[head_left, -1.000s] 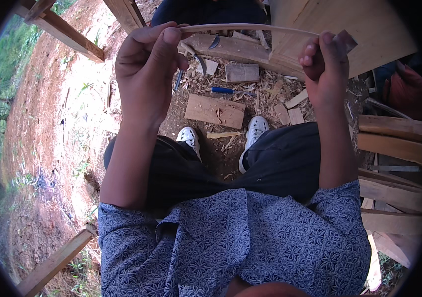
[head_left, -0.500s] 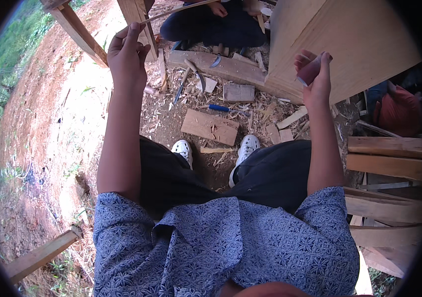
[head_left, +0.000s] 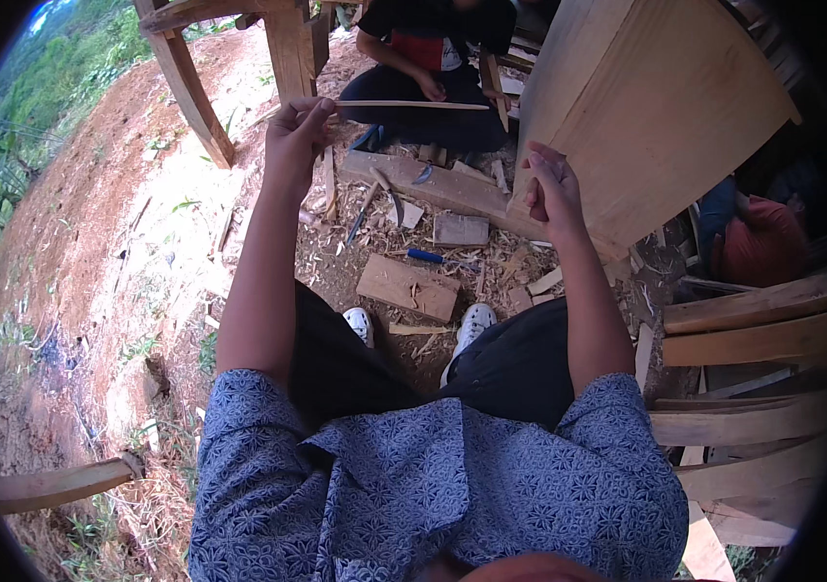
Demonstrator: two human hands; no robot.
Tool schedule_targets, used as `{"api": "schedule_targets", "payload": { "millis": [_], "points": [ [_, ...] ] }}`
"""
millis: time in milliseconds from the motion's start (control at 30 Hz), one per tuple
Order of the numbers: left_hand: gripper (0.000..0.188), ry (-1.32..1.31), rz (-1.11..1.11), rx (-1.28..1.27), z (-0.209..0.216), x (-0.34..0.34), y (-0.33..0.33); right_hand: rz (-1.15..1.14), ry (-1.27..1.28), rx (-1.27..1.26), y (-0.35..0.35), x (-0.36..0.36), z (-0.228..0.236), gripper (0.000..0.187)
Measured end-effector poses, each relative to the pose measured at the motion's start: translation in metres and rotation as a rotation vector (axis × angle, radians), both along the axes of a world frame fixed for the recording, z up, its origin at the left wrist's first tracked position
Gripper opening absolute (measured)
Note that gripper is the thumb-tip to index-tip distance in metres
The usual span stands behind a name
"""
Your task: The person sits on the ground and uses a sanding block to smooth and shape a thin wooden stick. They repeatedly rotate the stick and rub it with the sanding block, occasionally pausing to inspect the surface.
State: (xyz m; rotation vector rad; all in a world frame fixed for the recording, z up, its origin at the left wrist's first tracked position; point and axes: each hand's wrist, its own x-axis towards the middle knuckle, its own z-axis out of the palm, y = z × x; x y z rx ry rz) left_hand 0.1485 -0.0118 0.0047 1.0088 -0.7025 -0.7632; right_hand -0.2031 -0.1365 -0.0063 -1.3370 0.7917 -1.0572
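Observation:
My left hand (head_left: 299, 136) pinches one end of a thin, pale wooden strip (head_left: 413, 104), which reaches out to the right, roughly level. My right hand (head_left: 551, 189) is raised with its fingers curled, beside the edge of a large wooden panel (head_left: 685, 107) and apart from the strip. The curled reddish-brown sandpaper it held a moment ago is hidden now, apparently behind the fingers. On the ground below lie a flat wooden block (head_left: 408, 288) and a tool with a blue handle (head_left: 425, 256).
Across from me a person (head_left: 433, 68) sits by a long beam (head_left: 452, 189). A sickle-like curved blade (head_left: 392, 199) lies among wood shavings. Stacked timbers (head_left: 753, 335) stand at the right, a wooden post (head_left: 292, 58) at the far left. Someone in red (head_left: 761, 238) is partly visible.
The strip has swung lower and now lies more level, further into view. My right hand has moved left and turned, so the sandpaper no longer shows. The whole view has shifted.

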Motion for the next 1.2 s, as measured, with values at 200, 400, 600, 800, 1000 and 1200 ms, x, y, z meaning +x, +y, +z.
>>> {"api": "schedule_targets", "payload": {
  "millis": [200, 400, 600, 800, 1000, 1200],
  "points": [
    [0.016, -0.136, -0.110, 0.035, -0.012, -0.040, -0.004, 0.085, 0.081, 0.008, 0.020, 0.005, 0.009, 0.035],
    [0.021, -0.181, -0.148, 0.069, -0.013, -0.051, -0.001, -0.018, 0.056, 0.005, 0.026, -0.004, 0.015, 0.028],
    [0.027, -0.254, -0.163, 0.054, -0.013, -0.056, -0.005, -0.050, 0.063, 0.001, 0.023, -0.013, 0.019, 0.028],
    [0.022, -0.232, -0.141, -0.007, -0.012, -0.062, -0.008, -0.020, 0.129, 0.010, 0.021, -0.020, 0.020, 0.029],
    [0.021, -0.292, -0.160, 0.041, -0.015, -0.056, -0.007, -0.015, 0.097, -0.011, 0.018, -0.018, 0.019, 0.031],
    [0.020, -0.276, -0.188, 0.065, -0.010, -0.057, -0.003, 0.028, 0.048, 0.006, 0.020, -0.017, 0.019, 0.035]
  ]
}}
